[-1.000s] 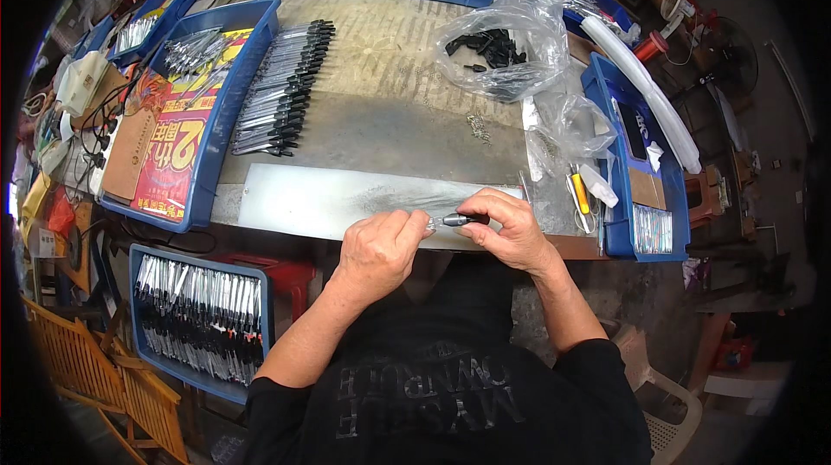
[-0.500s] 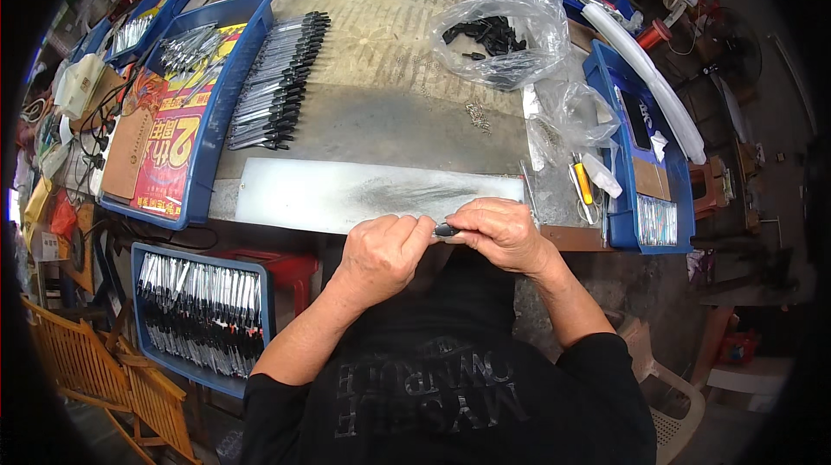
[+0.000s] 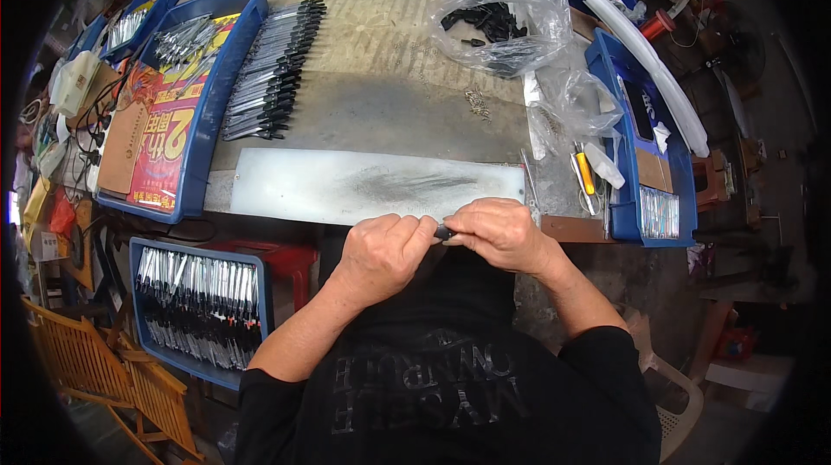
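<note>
My left hand (image 3: 383, 255) is closed, its knuckles up, just in front of the white board (image 3: 299, 190) at the bench's near edge. A small black plastic part (image 3: 445, 232) shows between my two hands. My right hand (image 3: 499, 234) pinches it between thumb and fingers, and its other end goes into my left fist. Whether a longer piece is hidden inside the left fist cannot be seen. Grey smudges mark the middle of the board. Further off lies a row of clear pens with black ends (image 3: 275, 75).
A plastic bag (image 3: 554, 23) with black parts (image 3: 489, 23) lies at the far right. Small metal pieces (image 3: 477, 104) are scattered nearby. A yellow-handled tool (image 3: 585, 172) lies beside a blue tray (image 3: 625, 205). A blue tray (image 3: 197, 166) stands left; a pen-filled tray (image 3: 138, 309) sits lower.
My head view has shifted slightly, so the bench sits a little higher in the picture. Both hands keep their hold, and the black part is tilted slightly differently.
</note>
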The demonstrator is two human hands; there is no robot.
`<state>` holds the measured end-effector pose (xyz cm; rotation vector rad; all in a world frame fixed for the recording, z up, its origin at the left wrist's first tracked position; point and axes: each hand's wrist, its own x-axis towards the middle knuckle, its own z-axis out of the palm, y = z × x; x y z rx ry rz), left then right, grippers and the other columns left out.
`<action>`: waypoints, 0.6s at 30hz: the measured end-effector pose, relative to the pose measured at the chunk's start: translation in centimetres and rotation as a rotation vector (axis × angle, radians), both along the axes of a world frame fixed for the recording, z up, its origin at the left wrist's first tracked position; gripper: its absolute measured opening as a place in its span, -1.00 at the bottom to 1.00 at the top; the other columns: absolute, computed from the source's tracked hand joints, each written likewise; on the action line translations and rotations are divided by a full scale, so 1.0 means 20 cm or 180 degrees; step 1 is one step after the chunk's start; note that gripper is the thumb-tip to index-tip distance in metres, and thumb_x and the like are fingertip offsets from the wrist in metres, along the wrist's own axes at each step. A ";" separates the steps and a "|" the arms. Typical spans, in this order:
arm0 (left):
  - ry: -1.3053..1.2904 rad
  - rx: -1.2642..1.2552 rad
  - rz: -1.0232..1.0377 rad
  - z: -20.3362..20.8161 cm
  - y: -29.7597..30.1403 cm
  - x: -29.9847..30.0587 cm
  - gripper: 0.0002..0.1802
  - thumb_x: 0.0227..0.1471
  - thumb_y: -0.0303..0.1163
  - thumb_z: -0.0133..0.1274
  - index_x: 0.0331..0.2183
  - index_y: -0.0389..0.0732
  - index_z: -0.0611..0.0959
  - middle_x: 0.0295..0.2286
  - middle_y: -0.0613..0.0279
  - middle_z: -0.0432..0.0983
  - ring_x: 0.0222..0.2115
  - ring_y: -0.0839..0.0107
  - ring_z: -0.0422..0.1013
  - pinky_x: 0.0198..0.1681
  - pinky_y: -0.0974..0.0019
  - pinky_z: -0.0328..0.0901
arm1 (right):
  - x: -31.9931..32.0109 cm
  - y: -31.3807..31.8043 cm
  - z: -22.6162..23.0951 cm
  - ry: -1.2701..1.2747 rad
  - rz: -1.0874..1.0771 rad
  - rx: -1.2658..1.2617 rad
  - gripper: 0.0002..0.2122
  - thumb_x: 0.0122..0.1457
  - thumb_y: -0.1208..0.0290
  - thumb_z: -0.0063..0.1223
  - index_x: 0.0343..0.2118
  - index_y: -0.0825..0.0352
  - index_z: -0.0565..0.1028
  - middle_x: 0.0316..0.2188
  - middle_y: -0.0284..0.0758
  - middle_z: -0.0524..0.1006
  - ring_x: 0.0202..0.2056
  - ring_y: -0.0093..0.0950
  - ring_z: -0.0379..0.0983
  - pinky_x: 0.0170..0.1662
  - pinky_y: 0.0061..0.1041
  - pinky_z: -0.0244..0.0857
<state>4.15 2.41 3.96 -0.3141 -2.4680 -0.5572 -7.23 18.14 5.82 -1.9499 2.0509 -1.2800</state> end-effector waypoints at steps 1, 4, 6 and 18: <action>0.0000 0.0001 -0.0004 0.00 0.00 0.00 -0.80 -0.26 -0.43 0.10 -0.48 -0.27 0.48 -0.74 0.28 0.21 -0.75 0.39 0.24 -0.71 0.34 0.15 | 0.00 0.00 -0.01 -0.0160 -0.0062 0.0012 -0.80 -0.17 0.52 0.17 -0.43 0.42 0.45 -0.58 -0.25 0.46 -0.52 -0.32 0.43 -0.46 -0.44 0.31; -0.0043 0.0060 0.0031 -0.01 -0.01 -0.01 -0.82 -0.25 -0.44 0.10 -0.49 -0.25 0.48 -0.74 0.28 0.21 -0.76 0.38 0.24 -0.71 0.33 0.14 | 0.00 0.01 -0.01 -0.0397 -0.0225 0.0153 -0.80 -0.16 0.49 0.18 -0.42 0.41 0.45 -0.60 -0.25 0.45 -0.54 -0.32 0.42 -0.47 -0.44 0.30; -0.0081 0.0206 -0.0005 -0.02 -0.01 -0.01 -0.83 -0.24 -0.44 0.10 -0.49 -0.24 0.48 -0.74 0.28 0.20 -0.75 0.39 0.24 -0.71 0.34 0.14 | 0.01 0.02 -0.01 -0.0473 -0.0340 0.0287 -0.79 -0.15 0.48 0.18 -0.42 0.40 0.46 -0.60 -0.25 0.45 -0.54 -0.33 0.42 -0.48 -0.44 0.29; -0.0097 -0.0049 0.0012 0.00 0.03 0.02 -0.84 -0.23 -0.46 0.08 -0.48 -0.26 0.48 -0.74 0.29 0.18 -0.75 0.41 0.22 -0.73 0.36 0.12 | 0.07 0.03 -0.08 -0.0150 -0.0432 -0.0078 -0.83 -0.14 0.48 0.17 -0.48 0.42 0.45 -0.66 -0.25 0.43 -0.62 -0.34 0.40 -0.56 -0.46 0.28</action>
